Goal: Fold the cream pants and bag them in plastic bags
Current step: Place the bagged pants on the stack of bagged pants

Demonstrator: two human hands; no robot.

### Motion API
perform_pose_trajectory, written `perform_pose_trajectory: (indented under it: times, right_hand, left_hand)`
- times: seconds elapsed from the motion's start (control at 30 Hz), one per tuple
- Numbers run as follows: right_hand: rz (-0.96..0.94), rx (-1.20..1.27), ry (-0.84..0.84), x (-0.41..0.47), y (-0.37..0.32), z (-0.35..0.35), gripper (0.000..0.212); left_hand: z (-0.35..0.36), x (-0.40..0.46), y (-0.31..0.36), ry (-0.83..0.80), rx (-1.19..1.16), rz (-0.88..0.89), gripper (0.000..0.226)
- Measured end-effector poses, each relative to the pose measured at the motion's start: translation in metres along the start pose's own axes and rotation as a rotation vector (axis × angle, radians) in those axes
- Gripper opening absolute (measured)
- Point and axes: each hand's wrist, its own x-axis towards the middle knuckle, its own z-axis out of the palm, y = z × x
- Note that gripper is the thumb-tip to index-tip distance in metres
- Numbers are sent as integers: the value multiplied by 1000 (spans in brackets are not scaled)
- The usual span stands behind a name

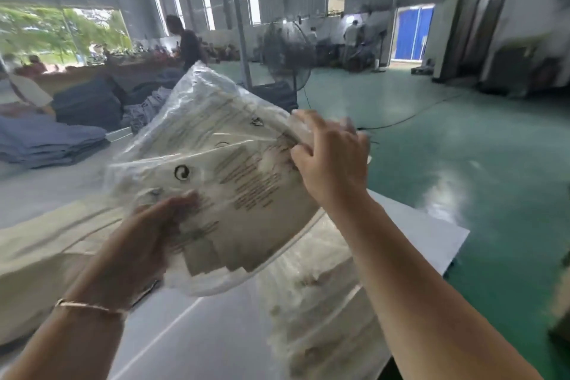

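While held up over the table [191,327], bagged cream pants [216,194] in printed plastic bag [197,120]: L hand [145,244] grips near edge, R hand [330,160] pinches far edge. Soft, floppy, film prob slippery; hold by both edges w/ cloth inside.

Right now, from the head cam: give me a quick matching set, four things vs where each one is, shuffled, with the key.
Things:
1. bagged cream pants
2. stack of bagged pants
3. blue-grey folded stack
4. standing fan

Places:
A. on the green floor beyond the table
B. held up in both hands
C. on the table's far left
D. on the table under the right forearm

Pairs: 1-B, 2-D, 3-C, 4-A. The left hand grips the bag's lower edge, the right hand its upper right.
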Motion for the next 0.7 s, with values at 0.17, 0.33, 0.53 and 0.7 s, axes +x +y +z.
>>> perform_pose_trajectory:
  times: [0.17, 0.33, 0.53, 0.7]
  right_hand:
    - [141, -202, 56, 5, 85, 30, 54]
    - [-1, -117, -881, -56, 138, 100, 52]
    - [-53, -81, -1005, -64, 149, 132, 58]
    - [-19, -113, -1065, -60, 138, 129, 53]
  left_hand:
    - [90, 42, -84, 54, -7, -297, 34]
    - [96, 45, -192, 310, 325, -504, 14]
    - [86, 41, -185, 357, 537, -464, 28]
    - [75, 20, -169, 231, 668, -407, 30]
